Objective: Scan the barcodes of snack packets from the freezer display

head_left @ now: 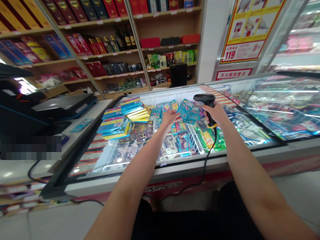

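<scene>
My right hand (218,114) is wrapped round the handle of a black barcode scanner (204,98), with its head pointing left and its cable hanging down over the freezer's front edge. My left hand (170,117) is closed in a pinch at the near edge of some blue printed packets (185,108), which fan out to the right of the fingers, below the scanner's head. More small blue packets (156,113) lie on the glass to the left. Beside them are piled stacks of blue and yellow packs (131,108).
Under the glass top of the chest freezer (87,158), wrapped ice creams (186,143) lie in wire baskets. A counter (98,108) with dark equipment (66,103) stands at the left. Shelves of boxes and bottles (127,36) rise behind. A second freezer section (287,113) continues to the right.
</scene>
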A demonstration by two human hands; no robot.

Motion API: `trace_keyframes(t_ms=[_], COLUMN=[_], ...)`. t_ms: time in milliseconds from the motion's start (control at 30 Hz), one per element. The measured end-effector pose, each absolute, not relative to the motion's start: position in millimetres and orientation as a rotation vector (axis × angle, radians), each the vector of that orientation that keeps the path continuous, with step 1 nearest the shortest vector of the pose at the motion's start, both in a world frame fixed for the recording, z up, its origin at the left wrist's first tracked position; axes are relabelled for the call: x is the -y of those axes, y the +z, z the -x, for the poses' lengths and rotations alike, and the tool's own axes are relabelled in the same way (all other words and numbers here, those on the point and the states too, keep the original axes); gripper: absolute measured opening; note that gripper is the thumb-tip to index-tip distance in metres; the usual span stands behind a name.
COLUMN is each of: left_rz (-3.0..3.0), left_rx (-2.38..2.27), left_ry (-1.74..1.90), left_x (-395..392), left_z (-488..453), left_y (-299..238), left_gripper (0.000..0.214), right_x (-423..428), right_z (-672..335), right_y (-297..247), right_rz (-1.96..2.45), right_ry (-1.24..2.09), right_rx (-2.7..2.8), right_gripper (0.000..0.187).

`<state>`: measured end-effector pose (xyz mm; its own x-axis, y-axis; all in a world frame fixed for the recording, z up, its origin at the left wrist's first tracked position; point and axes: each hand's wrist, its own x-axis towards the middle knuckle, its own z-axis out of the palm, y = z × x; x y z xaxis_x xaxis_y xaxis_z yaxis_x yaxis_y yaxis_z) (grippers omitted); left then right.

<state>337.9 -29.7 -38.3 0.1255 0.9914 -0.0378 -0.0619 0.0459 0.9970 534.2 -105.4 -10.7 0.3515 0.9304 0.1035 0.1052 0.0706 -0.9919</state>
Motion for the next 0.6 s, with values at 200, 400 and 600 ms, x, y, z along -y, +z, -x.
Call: trace_keyframes(t_ms=[200,400,600], left_rz=[-1.123,-1.266,-1.385], left_rx=[-0.993,-1.072,-1.125], left_ry=[0.932,0.869,0.835], left_x=[46.9,54.5,49.4], left_z=[-356.0,-361.4,-355.3], left_y=[-45.6,-48.6,-47.0], left_gripper=[0.015,0.015,0.013], right_x=[101.1,100.8,101.2], right_z=[-536.5,-535.6,-535.6], right_y=[-13.5,-12.5,-12.5], right_rz=[1.435,1.446,1.439], right_ry=[0.763,0.779,0.799], right_rx=[1.005,0.985,0.986], right_gripper=[0.018,0.019,0.021])
